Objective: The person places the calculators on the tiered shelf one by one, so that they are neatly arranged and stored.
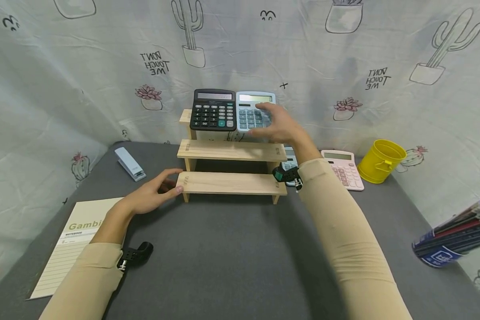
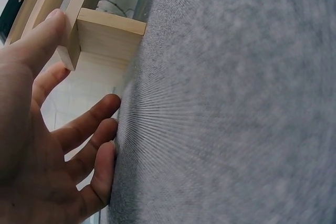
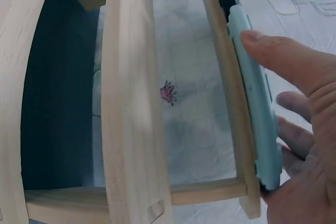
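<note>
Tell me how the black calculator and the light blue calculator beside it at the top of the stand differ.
Colour: the black calculator has mostly dark keys; the light blue calculator has blue ones.
Contact: the right hand holds the light blue calculator; no hand touches the black calculator.

Shared: both sit on the wooden stand, displays uppermost.

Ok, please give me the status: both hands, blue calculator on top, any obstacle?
Left hand touching wooden shelf, lowest tier's left end. Right hand touching blue calculator, up at top tier. Black calculator close beside it; no obstruction visible.
</note>
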A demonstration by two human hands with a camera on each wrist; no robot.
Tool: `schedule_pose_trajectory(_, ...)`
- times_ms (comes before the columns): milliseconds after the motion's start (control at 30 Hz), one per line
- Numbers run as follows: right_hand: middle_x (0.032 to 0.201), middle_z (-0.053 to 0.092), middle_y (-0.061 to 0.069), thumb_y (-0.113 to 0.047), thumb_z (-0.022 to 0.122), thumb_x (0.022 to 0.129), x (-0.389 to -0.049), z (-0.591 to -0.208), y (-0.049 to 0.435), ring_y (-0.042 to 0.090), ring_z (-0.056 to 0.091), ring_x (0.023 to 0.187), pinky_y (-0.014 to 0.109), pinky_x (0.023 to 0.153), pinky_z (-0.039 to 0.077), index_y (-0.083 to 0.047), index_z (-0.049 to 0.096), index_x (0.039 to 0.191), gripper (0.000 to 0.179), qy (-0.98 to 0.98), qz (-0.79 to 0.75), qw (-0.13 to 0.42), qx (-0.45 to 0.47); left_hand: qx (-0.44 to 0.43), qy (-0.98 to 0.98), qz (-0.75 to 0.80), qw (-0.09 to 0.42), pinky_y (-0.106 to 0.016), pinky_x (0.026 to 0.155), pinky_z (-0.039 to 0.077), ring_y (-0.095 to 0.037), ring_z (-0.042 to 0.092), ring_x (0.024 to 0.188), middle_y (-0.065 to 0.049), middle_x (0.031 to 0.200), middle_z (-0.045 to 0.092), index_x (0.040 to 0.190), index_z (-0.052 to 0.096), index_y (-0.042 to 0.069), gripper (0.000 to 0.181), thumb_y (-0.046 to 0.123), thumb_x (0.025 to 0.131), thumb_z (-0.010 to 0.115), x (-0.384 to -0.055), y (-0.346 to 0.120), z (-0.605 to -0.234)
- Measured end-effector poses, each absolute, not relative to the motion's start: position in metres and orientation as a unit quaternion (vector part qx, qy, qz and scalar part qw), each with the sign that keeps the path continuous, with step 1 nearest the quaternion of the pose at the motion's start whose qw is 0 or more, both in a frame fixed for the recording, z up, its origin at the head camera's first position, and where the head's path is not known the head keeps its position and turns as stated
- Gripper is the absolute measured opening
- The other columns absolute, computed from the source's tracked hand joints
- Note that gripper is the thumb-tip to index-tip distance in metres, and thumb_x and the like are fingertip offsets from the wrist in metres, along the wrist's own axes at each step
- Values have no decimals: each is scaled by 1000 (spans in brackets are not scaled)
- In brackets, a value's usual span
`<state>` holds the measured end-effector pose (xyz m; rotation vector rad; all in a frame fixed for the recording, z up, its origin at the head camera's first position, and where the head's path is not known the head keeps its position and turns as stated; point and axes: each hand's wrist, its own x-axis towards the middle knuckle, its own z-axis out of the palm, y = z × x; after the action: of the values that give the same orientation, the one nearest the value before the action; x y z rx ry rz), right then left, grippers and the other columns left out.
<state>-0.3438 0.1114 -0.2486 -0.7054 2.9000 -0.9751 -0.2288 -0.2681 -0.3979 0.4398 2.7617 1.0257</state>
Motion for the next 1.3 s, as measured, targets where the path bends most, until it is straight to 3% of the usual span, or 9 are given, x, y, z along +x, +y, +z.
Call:
schedule_pose_trajectory(467, 167, 30, 9, -40, 80, 90, -345, -256, 117, 32, 27, 154, 52, 123, 23, -15, 36, 160, 86, 924, -295, -16, -243, 140, 927, 337, 86, -56, 91, 50, -43, 55, 129, -26, 147, 51, 162, 22, 27, 73, 58, 103, 53, -226, -267, -397)
schedule_pose_trajectory(933, 168, 26, 11, -33, 81, 90, -336, -258, 133, 33, 20, 155, 55, 123, 18, -16, 33, 161, 86, 912, -310, -47, -265, 136, 931, 326, 91, -61, 96, 47, -44, 52, 132, -26, 147, 51, 162, 21, 30, 73, 60, 103, 52, -225, -264, -390)
schedule_pose_trajectory(1167, 166, 26, 13, -25, 81, 91, -330, -262, 146, 38, 30, 149, 54, 118, 32, -10, 34, 159, 84, 890, -348, -51, -289, 131, 932, 325, 96, -60, 94, 48, -44, 52, 132, -26, 147, 50, 162, 21, 30, 74, 60, 103, 52, -224, -264, -390)
schedule_pose_trajectory(1300, 166, 27, 13, -23, 79, 92, -329, -265, 156, 42, 33, 147, 57, 118, 31, -10, 34, 159, 82, 891, -337, -60, -298, 134, 930, 328, 95, -58, 93, 49, -43, 53, 131, -26, 147, 50, 162, 21, 29, 74, 59, 103, 53, -227, -266, -392)
